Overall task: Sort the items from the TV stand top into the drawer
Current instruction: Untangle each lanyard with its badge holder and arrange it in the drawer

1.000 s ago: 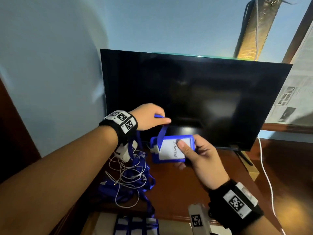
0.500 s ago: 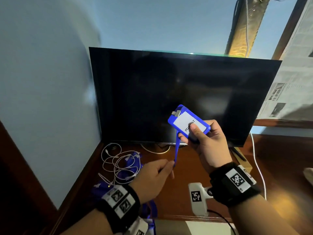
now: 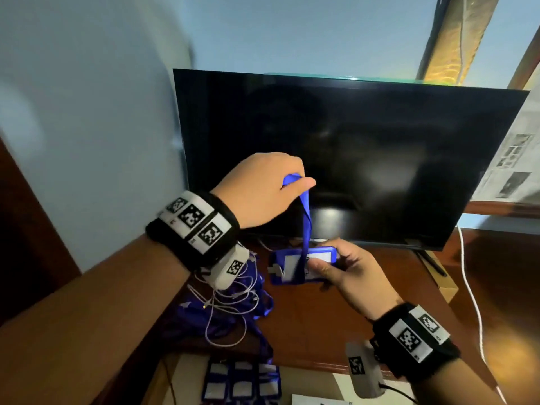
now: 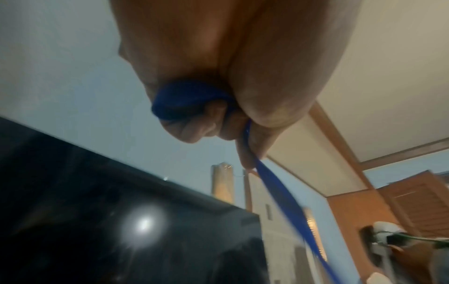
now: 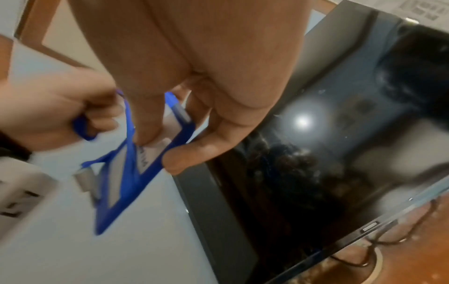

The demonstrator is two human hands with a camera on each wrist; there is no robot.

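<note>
The step in hand looks like winding a strap around a badge so the bundle can go into the drawer. The right hand [image 3: 350, 276] holds the badge [image 3: 292, 266] flat above the stand [image 3: 365, 331], just below the TV [image 3: 350, 156], thumb pressed on its white card and fingers curled underneath. The left hand [image 3: 263, 191], at about 11 o'clock from the badge, is clenched on the blue strap [image 3: 306, 220], which runs taut from the fist down across the badge face; the left wrist view shows the strap bunched in the fist and pinched under the thumb. At 8 o'clock from the badge, a tangle of white cables [image 3: 230, 305] and more blue straps still lies on the stand. At 6 o'clock, below the stand's front edge, the open drawer [image 3: 190, 375] already holds rows of badges [image 3: 242, 384]. The next move probably calls for carrying the strap round the badge while the right thumb pins each turn, keeping tension so nothing slips loose, then lowering the wrapped badge into the drawer beside the others. How much strap remains in the fist cannot be told.
</note>
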